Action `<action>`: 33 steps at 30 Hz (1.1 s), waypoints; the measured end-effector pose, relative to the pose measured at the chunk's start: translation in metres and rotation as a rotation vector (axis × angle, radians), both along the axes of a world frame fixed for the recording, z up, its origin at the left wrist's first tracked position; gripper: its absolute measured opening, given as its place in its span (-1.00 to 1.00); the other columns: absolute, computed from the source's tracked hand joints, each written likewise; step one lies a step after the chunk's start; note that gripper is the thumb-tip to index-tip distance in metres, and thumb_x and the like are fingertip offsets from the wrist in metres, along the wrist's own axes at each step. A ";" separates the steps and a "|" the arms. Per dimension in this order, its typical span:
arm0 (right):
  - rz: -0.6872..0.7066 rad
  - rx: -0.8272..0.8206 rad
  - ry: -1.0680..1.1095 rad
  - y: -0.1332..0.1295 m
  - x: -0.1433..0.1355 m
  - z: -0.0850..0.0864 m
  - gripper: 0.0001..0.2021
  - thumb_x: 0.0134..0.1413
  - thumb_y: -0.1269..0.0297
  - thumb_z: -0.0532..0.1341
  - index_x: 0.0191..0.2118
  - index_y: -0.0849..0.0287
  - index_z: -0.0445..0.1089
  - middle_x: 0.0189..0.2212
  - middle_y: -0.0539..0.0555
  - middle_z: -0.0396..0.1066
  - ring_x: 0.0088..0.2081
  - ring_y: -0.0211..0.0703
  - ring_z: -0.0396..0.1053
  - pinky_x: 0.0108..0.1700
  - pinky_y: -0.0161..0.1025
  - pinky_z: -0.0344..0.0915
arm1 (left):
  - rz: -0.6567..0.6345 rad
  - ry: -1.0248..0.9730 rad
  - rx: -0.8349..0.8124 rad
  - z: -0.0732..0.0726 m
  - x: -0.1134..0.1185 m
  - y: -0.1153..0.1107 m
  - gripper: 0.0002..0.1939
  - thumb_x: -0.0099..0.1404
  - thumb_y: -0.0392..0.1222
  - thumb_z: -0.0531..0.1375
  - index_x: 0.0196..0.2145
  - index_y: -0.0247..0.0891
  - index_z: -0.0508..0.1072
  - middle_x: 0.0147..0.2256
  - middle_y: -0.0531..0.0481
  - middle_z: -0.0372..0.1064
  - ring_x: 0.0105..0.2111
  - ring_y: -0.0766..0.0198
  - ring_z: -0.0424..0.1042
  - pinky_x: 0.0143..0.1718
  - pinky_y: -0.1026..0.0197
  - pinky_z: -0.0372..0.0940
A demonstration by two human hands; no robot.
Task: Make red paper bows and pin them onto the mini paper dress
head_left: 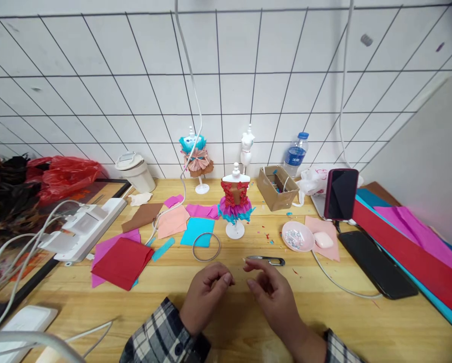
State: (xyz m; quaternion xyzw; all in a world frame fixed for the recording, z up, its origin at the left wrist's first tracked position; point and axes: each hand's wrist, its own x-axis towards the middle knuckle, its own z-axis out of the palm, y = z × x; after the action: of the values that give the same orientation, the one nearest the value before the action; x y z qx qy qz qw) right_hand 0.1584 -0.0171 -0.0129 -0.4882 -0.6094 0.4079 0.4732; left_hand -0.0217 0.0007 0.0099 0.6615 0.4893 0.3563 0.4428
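My left hand (207, 295) is closed above the table's front, thumb pressed against the curled index finger; anything between them is hidden. My right hand (273, 292) is beside it with thumb and index finger apart, and no object shows between them. Just beyond the right fingers lies a pair of thread snips (275, 261). A metal ring (206, 246) rests partly on a turquoise sheet (198, 231) in front of my left hand. Farther back stands a small white dress form (235, 229) wearing a miniature dress (235, 200) with a red-trimmed bodice and a purple and blue ruffled skirt.
Coloured sheets (123, 262) and a power strip (93, 227) lie left. Behind are another dressed form (198, 156), a bare form (247, 143), a cardboard box (278, 189) and a bottle (296, 154). A pink bowl (297, 236), phone (341, 194) and black device (377, 262) are right.
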 end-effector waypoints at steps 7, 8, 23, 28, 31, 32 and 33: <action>0.037 -0.172 0.110 0.001 0.000 -0.001 -0.84 0.02 0.20 0.22 -0.30 0.15 0.44 -0.45 0.00 0.36 -0.53 -0.33 0.16 -0.51 -0.37 0.12 | 0.013 0.099 0.112 0.003 0.000 -0.003 -0.75 0.30 -0.09 0.05 -0.33 -0.26 0.46 -0.41 -0.03 0.37 -0.37 0.26 0.34 -0.30 0.23 0.25; 0.043 -0.203 0.129 0.001 0.000 -0.001 -0.84 0.01 0.19 0.22 -0.33 0.16 0.43 -0.49 -0.02 0.32 -0.54 -0.34 0.14 -0.51 -0.37 0.09 | 0.013 0.108 0.128 0.002 -0.001 -0.003 -0.76 0.29 -0.08 0.07 -0.25 -0.24 0.45 -0.38 -0.03 0.37 -0.35 0.25 0.34 -0.29 0.22 0.25; 0.097 -0.359 0.030 0.003 -0.004 0.000 -0.86 0.00 0.24 0.18 -0.40 0.21 0.37 -0.55 -0.06 0.25 -0.52 -0.33 0.11 -0.48 -0.35 0.05 | -0.162 0.372 0.421 0.002 0.004 -0.004 -0.84 0.25 -0.24 0.12 -0.36 -0.19 0.51 -0.40 -0.05 0.39 -0.34 0.23 0.28 -0.30 0.15 0.16; 0.090 -0.345 -0.020 0.000 -0.005 0.003 -0.91 -0.02 0.29 0.19 -0.42 0.20 0.36 -0.59 -0.09 0.17 -0.53 -0.34 0.09 -0.49 -0.37 0.02 | -0.180 0.285 0.409 0.004 0.004 -0.004 -0.85 0.23 -0.29 0.13 -0.42 -0.21 0.50 -0.50 -0.02 0.39 -0.41 0.25 0.26 -0.37 0.19 0.14; 0.116 -0.354 0.063 0.001 -0.005 0.003 -0.86 -0.03 0.31 0.22 -0.29 0.18 0.32 -0.52 -0.09 0.23 -0.55 -0.37 0.09 -0.51 -0.39 0.02 | -0.183 0.241 0.414 0.007 0.005 -0.004 -0.86 0.21 -0.30 0.14 -0.44 -0.22 0.50 -0.51 -0.01 0.40 -0.42 0.26 0.26 -0.38 0.19 0.14; 0.133 -0.360 0.107 0.002 -0.004 0.002 -0.79 -0.05 0.31 0.24 -0.23 0.16 0.30 -0.49 -0.09 0.25 -0.56 -0.39 0.09 -0.52 -0.40 0.02 | -0.177 0.224 0.412 0.007 0.006 -0.005 -0.86 0.20 -0.30 0.15 -0.45 -0.23 0.49 -0.52 -0.01 0.40 -0.42 0.26 0.27 -0.38 0.20 0.15; 0.146 -0.364 0.151 0.003 -0.003 0.001 -0.73 -0.06 0.30 0.26 -0.18 0.14 0.26 -0.46 -0.09 0.26 -0.57 -0.40 0.08 -0.53 -0.41 0.02 | -0.170 0.207 0.408 0.007 0.006 -0.005 -0.87 0.20 -0.30 0.16 -0.46 -0.23 0.49 -0.52 -0.01 0.40 -0.41 0.26 0.28 -0.39 0.21 0.15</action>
State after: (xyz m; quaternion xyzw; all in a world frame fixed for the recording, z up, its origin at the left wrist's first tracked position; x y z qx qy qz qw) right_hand 0.1554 -0.0138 -0.0121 -0.4883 -0.5223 0.5797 0.3907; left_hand -0.0153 -0.0045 0.0172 0.8089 0.3925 0.3398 0.2759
